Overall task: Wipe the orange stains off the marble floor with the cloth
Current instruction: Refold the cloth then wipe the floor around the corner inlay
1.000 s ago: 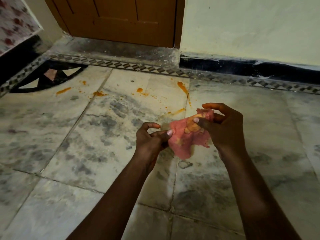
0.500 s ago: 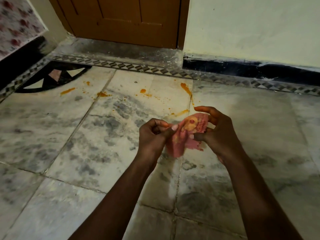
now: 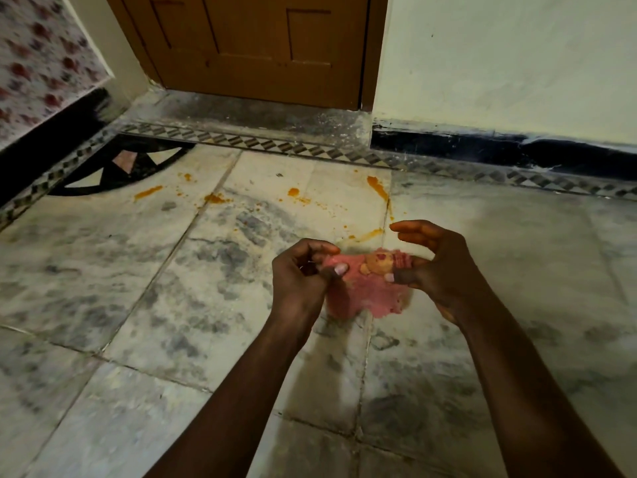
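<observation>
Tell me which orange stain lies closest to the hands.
The thin curved streak, just beyond the cloth between the left hand and right hand. The other stains lie farther off, toward the door.

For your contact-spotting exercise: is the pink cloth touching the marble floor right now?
Cannot tell. In the head view both hands hold the pink cloth up, but its hanging lower edge overlaps the marble floor with no clear gap.

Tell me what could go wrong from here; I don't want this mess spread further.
1. The pink cloth, pinched between the left hand and right hand, already carries an orange patch; wiping with that face could smear colour back onto the marble floor.
2. The orange stains lie scattered and apart, some on tile joints, so small specks may be missed or residue may stay in the grooves.
</observation>
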{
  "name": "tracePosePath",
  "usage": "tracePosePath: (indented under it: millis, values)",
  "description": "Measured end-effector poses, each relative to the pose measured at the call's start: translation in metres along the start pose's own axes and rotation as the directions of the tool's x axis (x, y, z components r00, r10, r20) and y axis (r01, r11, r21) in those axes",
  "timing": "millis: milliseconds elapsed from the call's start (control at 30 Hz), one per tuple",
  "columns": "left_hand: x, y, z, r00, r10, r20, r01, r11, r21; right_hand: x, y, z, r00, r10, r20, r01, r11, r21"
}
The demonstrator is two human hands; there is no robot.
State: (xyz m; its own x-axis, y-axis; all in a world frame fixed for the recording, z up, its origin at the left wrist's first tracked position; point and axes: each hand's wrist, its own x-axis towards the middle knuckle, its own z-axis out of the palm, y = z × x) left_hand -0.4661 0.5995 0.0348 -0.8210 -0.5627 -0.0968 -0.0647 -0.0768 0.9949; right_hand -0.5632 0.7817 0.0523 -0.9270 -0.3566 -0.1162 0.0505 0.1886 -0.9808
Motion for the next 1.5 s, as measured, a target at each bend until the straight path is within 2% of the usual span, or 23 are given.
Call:
tracePosePath:
  millis: [167,300,433,533,667,767,900,967,1033,1100,1133,1200,1300,1333,1400,1500]
  values:
    - [0.005,0.008,-0.004,0.991,0.111,0.076,-0.121,0.983,0.14,-0.001,-0.01,-0.006,0.993,-0.001,0.121,-0.002,1.0,0.025]
    - [0.011,0.012,-0.004,0.97,0.221,0.102,-0.242,0.911,0.333,-0.001,-0.011,-0.005,0.998,-0.011,0.064,0.022,0.985,-0.174]
    - [0.015,0.015,-0.006,0.947,0.256,0.193,-0.316,0.848,0.425,0.0,-0.011,0.0,0.995,-0.094,-0.016,0.079,0.906,-0.415]
    - [0.014,0.014,-0.007,0.93,0.288,0.228,-0.366,0.784,0.501,0.002,-0.011,0.0,0.98,-0.2,-0.003,0.176,0.868,-0.464]
    - [0.011,0.015,-0.005,0.932,0.305,0.195,-0.363,0.768,0.528,0.0,-0.008,-0.008,0.977,-0.199,0.081,0.213,0.862,-0.46]
    - [0.018,0.016,0.002,0.954,0.243,0.173,-0.298,0.807,0.51,0.008,-0.003,-0.014,0.977,-0.204,0.055,0.206,0.863,-0.461]
    - [0.035,0.017,0.019,0.959,0.227,0.17,-0.279,0.865,0.417,0.024,-0.006,-0.023,0.91,-0.415,-0.027,0.343,0.786,-0.513]
    - [0.04,0.013,0.023,0.953,0.248,0.173,-0.295,0.886,0.357,0.029,-0.006,-0.031,0.868,-0.494,0.041,0.429,0.708,-0.561]
    - [0.042,0.001,0.024,0.953,0.224,0.204,-0.283,0.9,0.333,0.026,-0.003,-0.038,0.907,-0.395,0.143,0.397,0.693,-0.601]
    - [0.044,-0.024,0.015,0.966,0.114,0.231,-0.198,0.903,0.381,0.022,0.014,-0.036,0.972,-0.162,0.168,0.233,0.704,-0.671]
    - [0.046,-0.039,0.007,0.972,0.05,0.228,-0.145,0.895,0.422,0.022,0.026,-0.031,0.982,-0.112,0.155,0.189,0.703,-0.686]
    - [0.051,-0.067,-0.017,0.982,0.041,0.187,-0.139,0.824,0.549,0.028,0.053,-0.012,0.979,-0.131,0.155,0.202,0.693,-0.692]
    - [0.063,-0.089,-0.058,0.966,0.194,0.172,-0.258,0.678,0.688,0.045,0.106,0.033,0.98,-0.111,0.163,0.197,0.591,-0.782]
    - [0.073,-0.093,-0.073,0.956,0.225,0.186,-0.288,0.617,0.732,0.052,0.121,0.048,0.991,-0.073,0.113,0.134,0.547,-0.827]
    - [0.083,-0.098,-0.102,0.946,0.231,0.229,-0.313,0.457,0.832,0.063,0.133,0.062,0.995,-0.04,-0.088,-0.057,0.494,-0.868]
    - [0.101,-0.116,-0.141,0.964,0.212,0.16,-0.22,0.3,0.928,0.12,0.126,0.087,0.967,0.047,-0.251,-0.238,0.519,-0.821]
